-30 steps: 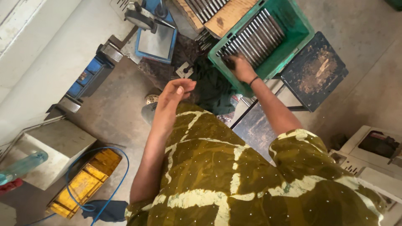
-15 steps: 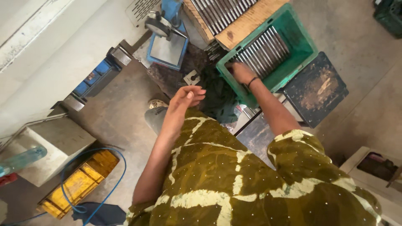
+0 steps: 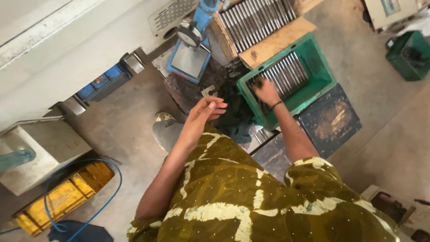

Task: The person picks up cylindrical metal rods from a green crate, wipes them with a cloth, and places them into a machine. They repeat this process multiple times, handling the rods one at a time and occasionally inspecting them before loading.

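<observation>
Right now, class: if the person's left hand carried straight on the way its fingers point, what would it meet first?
The left hand hangs empty, fingers pointing toward the dark cloth lying beside the green crate. The cloth would probably come first, then the crate wall, though depth from above is hard to judge.

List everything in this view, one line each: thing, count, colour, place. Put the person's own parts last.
green crate: one, green, upper middle, holds a row of metal rods
metal rods: many, grey, side by side in the green crate
wooden tray of rods: one, brown, top middle, behind the crate
dial gauge stand: one, blue with a round dial, upper middle
dark cloth: one, blackish, between the two hands
yellow box: one, yellow, lower left on the floor
blue cable: one, blue, looping around the yellow box
small green bin: one, green, far right
left hand: open, raised beside the dark cloth, holds nothing
right hand: in the green crate on the rods; grip cannot be told
</observation>
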